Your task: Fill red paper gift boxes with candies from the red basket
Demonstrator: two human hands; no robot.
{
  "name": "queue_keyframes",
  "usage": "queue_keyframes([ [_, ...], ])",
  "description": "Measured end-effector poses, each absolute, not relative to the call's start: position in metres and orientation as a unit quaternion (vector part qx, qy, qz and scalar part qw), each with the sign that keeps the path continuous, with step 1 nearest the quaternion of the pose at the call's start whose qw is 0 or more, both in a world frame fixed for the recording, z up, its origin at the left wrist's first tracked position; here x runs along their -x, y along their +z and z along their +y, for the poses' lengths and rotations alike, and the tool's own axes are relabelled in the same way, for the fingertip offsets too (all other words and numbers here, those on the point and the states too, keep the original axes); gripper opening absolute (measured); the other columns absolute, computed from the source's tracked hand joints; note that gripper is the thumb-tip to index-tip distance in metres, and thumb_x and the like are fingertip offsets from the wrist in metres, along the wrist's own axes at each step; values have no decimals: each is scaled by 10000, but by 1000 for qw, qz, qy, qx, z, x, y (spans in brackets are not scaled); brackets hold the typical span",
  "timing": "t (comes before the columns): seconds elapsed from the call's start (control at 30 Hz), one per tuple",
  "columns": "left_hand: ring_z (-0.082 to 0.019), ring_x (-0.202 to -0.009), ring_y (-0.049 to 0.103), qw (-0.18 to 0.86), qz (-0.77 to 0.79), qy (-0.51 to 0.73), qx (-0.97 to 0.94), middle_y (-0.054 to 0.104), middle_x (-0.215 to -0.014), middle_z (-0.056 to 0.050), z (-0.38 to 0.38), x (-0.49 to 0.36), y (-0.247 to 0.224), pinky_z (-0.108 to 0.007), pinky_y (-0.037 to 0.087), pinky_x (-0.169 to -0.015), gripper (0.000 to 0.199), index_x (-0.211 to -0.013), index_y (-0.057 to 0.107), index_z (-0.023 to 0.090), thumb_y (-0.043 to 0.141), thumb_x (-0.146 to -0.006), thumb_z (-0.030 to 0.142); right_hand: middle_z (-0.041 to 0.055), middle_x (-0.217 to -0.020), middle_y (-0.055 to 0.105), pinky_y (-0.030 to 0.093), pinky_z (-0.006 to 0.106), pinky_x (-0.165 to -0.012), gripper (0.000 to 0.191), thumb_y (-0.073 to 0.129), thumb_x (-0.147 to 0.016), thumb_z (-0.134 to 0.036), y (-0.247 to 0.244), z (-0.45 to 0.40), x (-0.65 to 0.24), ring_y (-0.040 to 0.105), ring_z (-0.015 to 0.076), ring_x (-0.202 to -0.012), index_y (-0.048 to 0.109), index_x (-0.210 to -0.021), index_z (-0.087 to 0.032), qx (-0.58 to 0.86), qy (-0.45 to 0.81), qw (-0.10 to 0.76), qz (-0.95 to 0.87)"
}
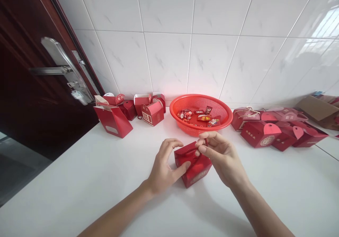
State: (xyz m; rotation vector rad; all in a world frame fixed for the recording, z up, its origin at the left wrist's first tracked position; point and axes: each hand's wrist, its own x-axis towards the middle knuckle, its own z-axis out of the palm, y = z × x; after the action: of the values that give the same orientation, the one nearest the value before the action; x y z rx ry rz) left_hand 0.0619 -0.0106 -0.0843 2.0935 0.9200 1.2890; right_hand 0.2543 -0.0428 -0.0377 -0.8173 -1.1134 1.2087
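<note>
A small red gift box [197, 171] stands on the white table between my hands. My left hand [166, 164] grips it from the left side, thumb on the front and fingers behind. At the box's top right, my right hand [222, 155] pinches a dark red cord [206, 141] between thumb and fingers. The cord runs across the top of the box. Just behind the box is a red plastic basket [202, 129] with wrapped candies [203, 117] in it.
Several red boxes [153, 114] stand at the back left, one taller box [113, 122] nearer. More red boxes [261, 134] lie at the right beside a cardboard box [319, 110]. A tiled wall [169, 64] borders the white table [106, 191]; a dark door [31, 99] is left.
</note>
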Motion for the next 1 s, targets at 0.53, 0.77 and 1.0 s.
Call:
queue_keyframes([
  [0.53, -271, -1201, 607, 420, 364, 385, -737, 567, -1279, -90, -10, -69, -95, -401, 522, -1023, 261, -1061, 710, 249, 729, -863, 418, 40, -862, 646, 390, 245, -578, 421, 508, -819, -8, -4, -38, -265, 556, 155, -718, 657, -1176, -174, 587, 219, 247, -740],
  [0.77, -251, -1114, 627, 452, 329, 399, -727, 615, -1159, -83, -8, -72, -93, -387, 542, -979, 225, -1035, 677, 223, 720, -878, 379, 18, -728, 642, 398, 248, -592, 317, 485, -829, 3, 12, -20, -247, 559, 146, -671, 697, -1013, -143, 555, 214, 246, -765],
  [1.0, -258, -1082, 639, 463, 304, 404, -729, 654, -1125, -87, -12, -77, -91, -402, 564, -945, 229, -1066, 687, 221, 723, -862, 319, -54, -639, 561, 440, 217, -567, 240, 623, -778, -54, 20, -15, -237, 560, 116, -609, 680, -979, -171, 479, 356, 302, -743],
])
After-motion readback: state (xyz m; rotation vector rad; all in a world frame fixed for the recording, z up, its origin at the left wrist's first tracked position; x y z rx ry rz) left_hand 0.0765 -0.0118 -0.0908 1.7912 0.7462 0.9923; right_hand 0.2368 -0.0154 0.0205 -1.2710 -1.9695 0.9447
